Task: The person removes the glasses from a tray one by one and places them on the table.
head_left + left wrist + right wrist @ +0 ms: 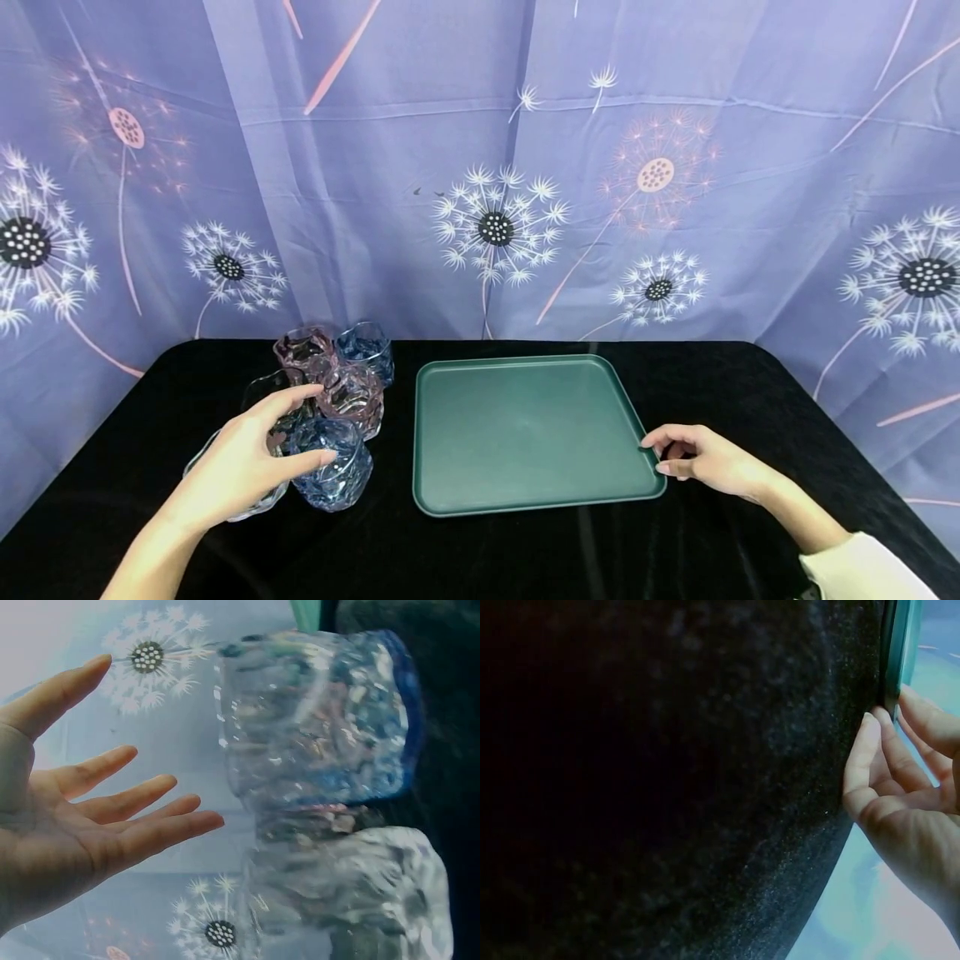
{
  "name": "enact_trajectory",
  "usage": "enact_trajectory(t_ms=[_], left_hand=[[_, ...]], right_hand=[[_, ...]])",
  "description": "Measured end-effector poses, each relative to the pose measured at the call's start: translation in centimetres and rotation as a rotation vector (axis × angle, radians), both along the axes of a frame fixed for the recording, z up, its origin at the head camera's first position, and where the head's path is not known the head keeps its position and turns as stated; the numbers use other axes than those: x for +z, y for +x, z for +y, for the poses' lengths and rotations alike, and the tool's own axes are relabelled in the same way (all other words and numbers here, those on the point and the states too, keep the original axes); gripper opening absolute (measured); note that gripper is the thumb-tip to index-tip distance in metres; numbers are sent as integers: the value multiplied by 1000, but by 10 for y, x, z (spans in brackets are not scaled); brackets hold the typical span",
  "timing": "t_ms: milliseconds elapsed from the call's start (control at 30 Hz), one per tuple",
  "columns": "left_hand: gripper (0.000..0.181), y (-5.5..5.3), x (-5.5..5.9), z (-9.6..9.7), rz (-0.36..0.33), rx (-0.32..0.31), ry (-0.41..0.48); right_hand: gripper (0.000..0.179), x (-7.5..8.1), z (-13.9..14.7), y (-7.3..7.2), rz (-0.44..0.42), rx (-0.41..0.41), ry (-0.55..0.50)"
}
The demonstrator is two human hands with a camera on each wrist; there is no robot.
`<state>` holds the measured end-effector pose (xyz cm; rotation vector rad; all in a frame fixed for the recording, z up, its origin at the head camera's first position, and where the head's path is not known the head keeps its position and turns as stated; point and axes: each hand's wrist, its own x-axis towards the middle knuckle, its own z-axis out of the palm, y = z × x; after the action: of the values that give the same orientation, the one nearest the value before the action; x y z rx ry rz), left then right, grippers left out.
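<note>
Over a cluster of wavy-sided glasses, my left hand (243,458) reaches with thumb and fingers spread. Nearest to it is the front blue glass (333,475). The left wrist view shows a gap between the fingers (127,799) and both the blue glass (322,727) and a clear glass (360,900). A pink glass (352,396) stands just behind the front blue one; the hand partly hides the clear glasses. On the right, my right hand (708,458) holds the right edge of a green rectangular tray (525,433) near its front corner, fingers bent at the rim.
Another pink glass (303,346) and a second blue glass (367,350) stand at the back of the cluster. A black cloth (495,558) covers the table. Behind it hangs a lilac curtain (375,208) with a dandelion print.
</note>
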<state>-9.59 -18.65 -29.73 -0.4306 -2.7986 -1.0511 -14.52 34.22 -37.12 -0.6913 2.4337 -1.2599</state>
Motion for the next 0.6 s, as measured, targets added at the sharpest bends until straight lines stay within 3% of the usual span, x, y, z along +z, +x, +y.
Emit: enact_trajectory(t_ms=[200, 433, 600], left_hand=[[67, -7, 11, 19, 6, -39, 9], [63, -21, 13, 51, 73, -118, 13], [60, -34, 11, 70, 65, -168, 13]], right_hand=[[27, -1, 1, -1, 14, 21, -3], [27, 0, 0, -2, 14, 41, -5], [27, 2, 0, -4, 20, 50, 1]])
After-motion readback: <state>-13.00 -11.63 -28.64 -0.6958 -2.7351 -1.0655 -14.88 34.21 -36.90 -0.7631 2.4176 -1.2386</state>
